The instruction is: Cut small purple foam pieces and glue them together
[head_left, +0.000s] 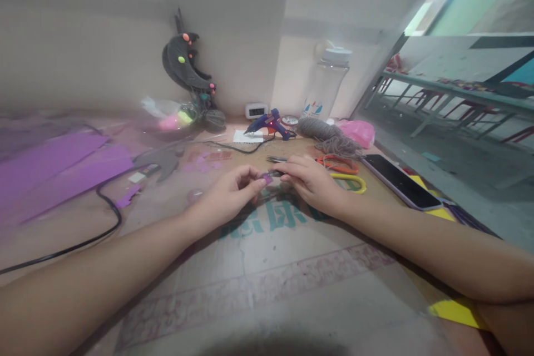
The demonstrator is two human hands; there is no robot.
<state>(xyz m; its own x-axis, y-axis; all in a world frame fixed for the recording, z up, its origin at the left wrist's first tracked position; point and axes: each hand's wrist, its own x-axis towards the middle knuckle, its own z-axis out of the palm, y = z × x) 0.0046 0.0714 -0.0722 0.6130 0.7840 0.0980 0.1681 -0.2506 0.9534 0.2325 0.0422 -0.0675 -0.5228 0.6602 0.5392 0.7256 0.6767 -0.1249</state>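
Between the thumb and fingertips of my left hand (233,192) is a small purple piece (267,178), perhaps foam or paper. Close on its right, my right hand (311,181) has its fingers pinched together. A thin dark tip (274,173) shows between the two hands, touching or very near the purple piece; its kind is unclear. Scissors with orange handles (340,164) lie behind my right hand, their blades pointing left. A yellow handle loop (352,182) shows beside my right wrist; the rest of it is hidden.
A blue glue gun (271,124) with a red light stands at the back. Grey yarn (327,136), a clear bottle (327,83) and a dark crescent ornament (183,64) are near the wall. A phone (400,181) lies right, purple sheets (79,164) and a black cable (110,217) left.
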